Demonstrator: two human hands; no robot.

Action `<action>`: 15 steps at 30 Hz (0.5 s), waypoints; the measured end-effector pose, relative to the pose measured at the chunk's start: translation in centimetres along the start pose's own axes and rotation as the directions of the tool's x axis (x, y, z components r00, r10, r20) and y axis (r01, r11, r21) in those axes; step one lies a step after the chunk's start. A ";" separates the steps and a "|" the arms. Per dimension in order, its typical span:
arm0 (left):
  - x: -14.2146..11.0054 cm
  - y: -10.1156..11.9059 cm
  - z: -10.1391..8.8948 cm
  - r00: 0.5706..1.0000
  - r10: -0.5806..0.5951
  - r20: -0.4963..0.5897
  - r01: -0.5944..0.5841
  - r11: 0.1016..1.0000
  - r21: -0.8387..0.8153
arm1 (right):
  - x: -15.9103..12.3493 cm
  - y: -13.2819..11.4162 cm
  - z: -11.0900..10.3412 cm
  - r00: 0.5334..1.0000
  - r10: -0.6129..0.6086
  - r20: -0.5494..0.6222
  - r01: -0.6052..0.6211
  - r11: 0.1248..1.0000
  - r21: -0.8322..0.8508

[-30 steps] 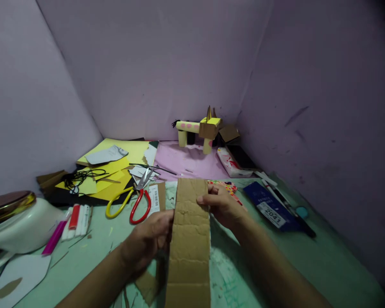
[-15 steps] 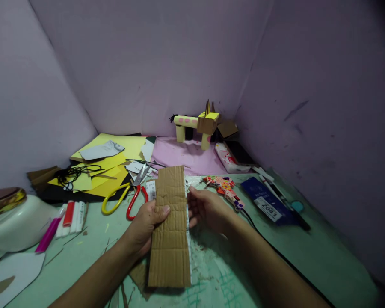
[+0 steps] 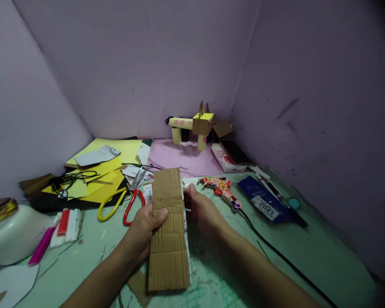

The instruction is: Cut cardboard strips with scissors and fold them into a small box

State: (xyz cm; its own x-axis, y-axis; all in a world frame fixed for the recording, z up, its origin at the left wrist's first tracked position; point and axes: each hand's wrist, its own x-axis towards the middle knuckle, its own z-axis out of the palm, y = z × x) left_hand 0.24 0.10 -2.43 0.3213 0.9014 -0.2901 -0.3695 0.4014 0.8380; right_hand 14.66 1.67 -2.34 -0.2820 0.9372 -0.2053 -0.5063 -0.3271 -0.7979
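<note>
My left hand (image 3: 147, 229) is closed around the left edge of a tall brown cardboard piece (image 3: 168, 252), its thumb pressed on the front face. The cardboard stands nearly upright above the table, creased across the middle, with a white printed backing showing along its right edge. My right hand (image 3: 205, 209) is at that right edge, thumb raised; its fingers pass behind the cardboard and are mostly hidden, so I cannot tell what they hold. Scissors (image 3: 135, 186) with one yellow and one red handle lie beyond my left hand. A flower-patterned glue gun (image 3: 223, 190) lies beyond my right hand.
Yellow paper sheets (image 3: 128, 147) and black cord (image 3: 66, 184) lie at back left. Markers (image 3: 64, 224) and a white rounded object (image 3: 22, 233) are at left. A yellow paper animal figure (image 3: 181, 124) stands at the back. A blue packet (image 3: 252, 188) and the glue gun's cord (image 3: 276, 248) lie right.
My right hand's fingers, partly visible before, have moved further behind the cardboard. My left hand keeps its hold. The whole view has shifted slightly.
</note>
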 end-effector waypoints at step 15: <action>-0.2 -0.3 1.1 0.997 -0.071 -0.033 0.072 0.997 0.043 | -0.2 1.0 1.3 0.978 0.195 0.074 -0.208 0.868 0.450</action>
State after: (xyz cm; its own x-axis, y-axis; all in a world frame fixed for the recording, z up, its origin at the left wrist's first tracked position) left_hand 1.32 -0.38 -2.15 0.3179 0.8757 -0.3635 -0.3080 0.4579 0.8339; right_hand 13.19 0.96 -2.35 -0.4353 0.8436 -0.3145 -0.7480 -0.5333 -0.3950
